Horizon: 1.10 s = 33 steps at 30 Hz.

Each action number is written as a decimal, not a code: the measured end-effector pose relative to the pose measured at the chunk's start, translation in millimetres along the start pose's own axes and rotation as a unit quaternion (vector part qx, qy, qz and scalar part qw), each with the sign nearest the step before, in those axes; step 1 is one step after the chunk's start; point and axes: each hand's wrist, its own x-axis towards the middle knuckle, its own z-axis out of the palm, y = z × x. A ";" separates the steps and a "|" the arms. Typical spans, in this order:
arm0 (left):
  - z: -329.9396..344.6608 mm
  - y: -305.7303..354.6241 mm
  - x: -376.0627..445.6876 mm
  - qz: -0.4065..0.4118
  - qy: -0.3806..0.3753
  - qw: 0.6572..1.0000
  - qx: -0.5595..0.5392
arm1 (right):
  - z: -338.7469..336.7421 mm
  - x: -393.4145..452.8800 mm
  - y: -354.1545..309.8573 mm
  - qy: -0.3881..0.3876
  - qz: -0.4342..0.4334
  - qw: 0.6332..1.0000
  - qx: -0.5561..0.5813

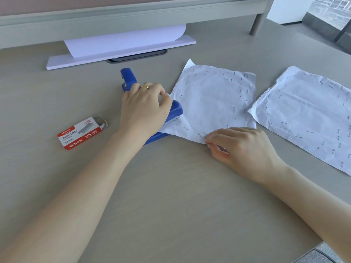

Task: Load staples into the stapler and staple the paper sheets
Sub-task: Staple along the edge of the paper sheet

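Note:
A blue stapler point(175, 111) lies on the table at centre left, and my left hand point(144, 107) presses down on its top, fingers curled over it. The left edge of a stack of white paper sheets point(212, 99), dotted with many staples, sits inside the stapler's mouth. My right hand point(241, 147) pinches the near corner of those sheets against the table. A red and white staple box point(81, 133) lies to the left of the stapler, its right end open.
A second stapled stack of sheets point(307, 114) lies at the right. A white stand with a curved sheet point(121, 46) stands at the back under a grey shelf point(133, 18). The table's near edge shows at bottom right.

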 end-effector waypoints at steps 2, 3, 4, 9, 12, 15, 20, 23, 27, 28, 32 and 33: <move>0.4 -0.3 0.2 -0.012 -0.008 1.000 0.001 | 1.7 -0.3 -1.2 0.000 -0.011 1.000 0.004; 0.7 -0.3 -0.1 -0.017 -0.011 1.000 0.002 | 1.3 0.0 -1.7 -0.004 -0.009 1.000 0.011; 0.9 -0.6 -0.3 -0.020 -0.014 1.000 0.002 | -0.4 0.1 -1.8 -0.004 0.000 1.000 0.025; 0.8 -3.4 -0.3 -0.039 -0.022 0.998 -0.036 | -25.0 45.5 -12.6 0.039 0.247 0.915 0.315; -5.6 -7.8 -1.0 -0.059 0.022 0.997 -0.052 | -14.1 105.1 -11.6 -0.029 0.325 0.839 0.436; -10.6 -12.7 -1.6 -0.060 0.042 0.997 -0.014 | 9.6 140.9 -22.7 -0.140 0.311 0.833 0.435; -2.3 -8.5 -2.7 -0.056 0.009 0.998 0.020 | 37.0 143.8 -29.2 -0.198 0.268 0.880 0.339; 4.6 -7.8 -4.0 -0.032 0.005 0.997 0.065 | 41.8 138.9 -28.9 -0.214 0.235 0.907 0.277; 7.9 -9.1 -3.7 0.014 0.037 0.994 0.097 | 47.7 134.2 -25.9 -0.185 0.219 0.913 0.292; 8.1 -8.7 -2.7 0.021 0.038 0.994 0.100 | 49.6 133.8 -24.6 -0.177 0.219 0.913 0.296; 9.4 -10.2 3.5 0.039 0.014 0.993 0.110 | 55.2 133.5 -21.8 -0.169 0.232 0.902 0.322; 9.3 -11.3 4.8 0.044 0.009 0.992 0.119 | 55.8 133.9 -21.8 -0.172 0.235 0.897 0.332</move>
